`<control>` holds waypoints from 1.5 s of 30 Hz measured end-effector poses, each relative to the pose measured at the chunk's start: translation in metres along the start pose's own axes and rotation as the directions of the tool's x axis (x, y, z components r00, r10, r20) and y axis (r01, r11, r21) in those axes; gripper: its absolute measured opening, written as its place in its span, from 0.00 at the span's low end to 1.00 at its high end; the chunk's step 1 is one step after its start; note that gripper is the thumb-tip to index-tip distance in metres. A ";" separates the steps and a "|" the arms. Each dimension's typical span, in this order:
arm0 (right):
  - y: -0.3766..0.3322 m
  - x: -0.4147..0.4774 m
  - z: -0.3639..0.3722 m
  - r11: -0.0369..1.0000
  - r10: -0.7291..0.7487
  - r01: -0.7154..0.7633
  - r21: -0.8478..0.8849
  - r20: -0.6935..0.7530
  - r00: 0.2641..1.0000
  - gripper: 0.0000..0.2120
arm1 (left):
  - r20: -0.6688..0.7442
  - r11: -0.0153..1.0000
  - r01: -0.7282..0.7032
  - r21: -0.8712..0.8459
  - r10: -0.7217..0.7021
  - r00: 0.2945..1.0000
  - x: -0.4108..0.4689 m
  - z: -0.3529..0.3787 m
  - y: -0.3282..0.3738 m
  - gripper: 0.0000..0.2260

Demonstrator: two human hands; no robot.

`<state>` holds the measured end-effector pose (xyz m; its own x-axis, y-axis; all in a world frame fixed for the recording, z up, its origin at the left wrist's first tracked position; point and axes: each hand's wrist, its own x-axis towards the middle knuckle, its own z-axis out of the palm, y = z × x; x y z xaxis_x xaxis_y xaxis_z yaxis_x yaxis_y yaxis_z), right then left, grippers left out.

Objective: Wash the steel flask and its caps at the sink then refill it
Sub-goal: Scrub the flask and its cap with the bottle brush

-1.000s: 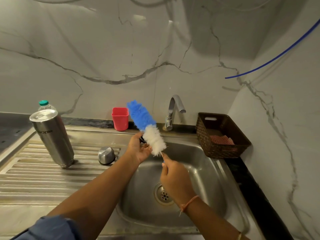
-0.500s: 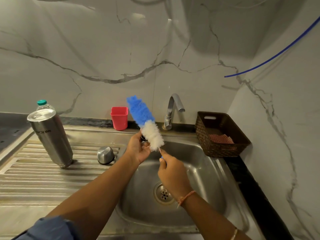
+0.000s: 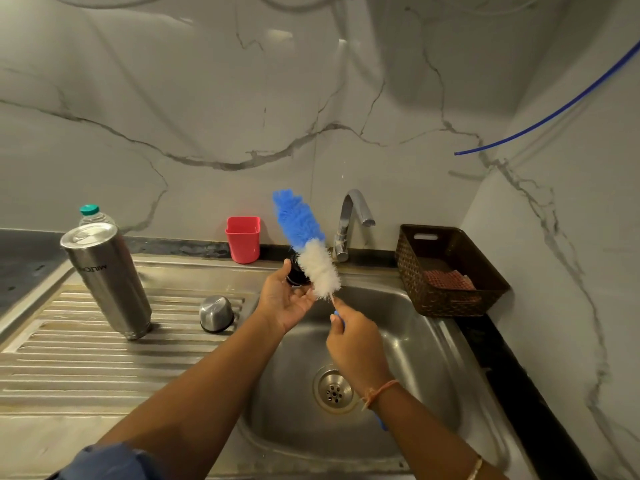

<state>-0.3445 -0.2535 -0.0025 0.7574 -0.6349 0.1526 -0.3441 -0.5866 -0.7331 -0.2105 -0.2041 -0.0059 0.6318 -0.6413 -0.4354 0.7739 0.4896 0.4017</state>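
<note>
The steel flask [image 3: 107, 282] stands upside down on the ribbed drainboard at the left. Its domed steel outer cap [image 3: 216, 313] sits on the drainboard beside it. Over the sink's back edge my left hand [image 3: 284, 299] holds a small black inner cap [image 3: 296, 271], mostly hidden behind the brush. My right hand [image 3: 356, 348] grips the blue handle of a bottle brush [image 3: 308, 244], whose white and blue bristles point up and left and lie against the black cap.
The steel sink [image 3: 415, 358] with its drain [image 3: 334, 391] lies below my hands, and the tap [image 3: 349, 223] stands behind it. A red cup [image 3: 243, 239] sits at the back, a clear bottle with a green lid [image 3: 90, 214] behind the flask, a brown basket [image 3: 450, 271] to the right.
The brush bristles have shifted slightly along the black cap in my left hand. Both hands stay over the sink's back edge.
</note>
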 end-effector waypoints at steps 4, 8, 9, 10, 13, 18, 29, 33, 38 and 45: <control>0.003 0.004 -0.002 0.999 0.004 -0.005 -0.047 -0.010 1.000 0.20 | 0.009 1.000 0.008 0.002 -0.008 1.000 0.001 -0.004 -0.002 0.16; 0.002 -0.006 0.005 0.975 -0.142 0.141 -0.173 0.001 0.990 0.21 | 0.024 1.000 0.000 0.013 0.000 1.000 0.000 0.001 0.000 0.11; 0.003 -0.007 0.006 0.973 -0.150 0.148 -0.175 0.005 0.989 0.21 | 0.022 1.000 0.002 0.013 -0.003 1.000 -0.001 0.002 0.001 0.11; 0.004 -0.007 0.006 0.978 -0.139 0.138 -0.159 0.001 0.990 0.21 | 0.022 1.000 0.006 0.008 -0.006 1.000 -0.003 0.001 0.001 0.11; 0.007 0.003 -0.003 0.992 -0.063 0.060 -0.111 -0.024 0.998 0.20 | 0.025 1.000 0.029 0.003 -0.029 0.999 -0.002 -0.007 0.001 0.17; 0.008 0.019 -0.018 1.000 0.006 -0.006 0.003 -0.035 0.999 0.18 | 0.066 0.996 0.084 0.006 -0.085 0.994 -0.003 -0.010 0.007 0.19; -0.023 0.042 -0.028 0.960 -0.043 0.020 0.280 0.074 0.996 0.12 | 0.192 0.959 0.092 0.270 -0.147 0.970 -0.010 -0.004 0.008 0.20; -0.028 0.048 -0.028 0.949 -0.077 0.049 0.312 0.077 0.994 0.16 | 0.204 0.943 0.097 0.317 -0.168 0.964 -0.013 -0.005 0.008 0.21; -0.025 0.057 -0.032 0.942 -0.165 0.107 0.319 0.161 0.973 0.20 | 0.166 0.863 0.103 0.494 -0.210 0.964 -0.020 0.000 0.012 0.20; -0.024 0.055 -0.031 0.927 -0.179 0.131 0.351 0.109 0.978 0.20 | 0.135 0.892 0.038 0.451 -0.111 0.985 -0.024 0.012 0.011 0.16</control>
<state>-0.3119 -0.2902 0.0437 0.8626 -0.4610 0.2082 -0.0251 -0.4500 -0.8927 -0.2178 -0.1907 0.0180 0.5304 -0.7655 -0.3642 0.6944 0.1459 0.7047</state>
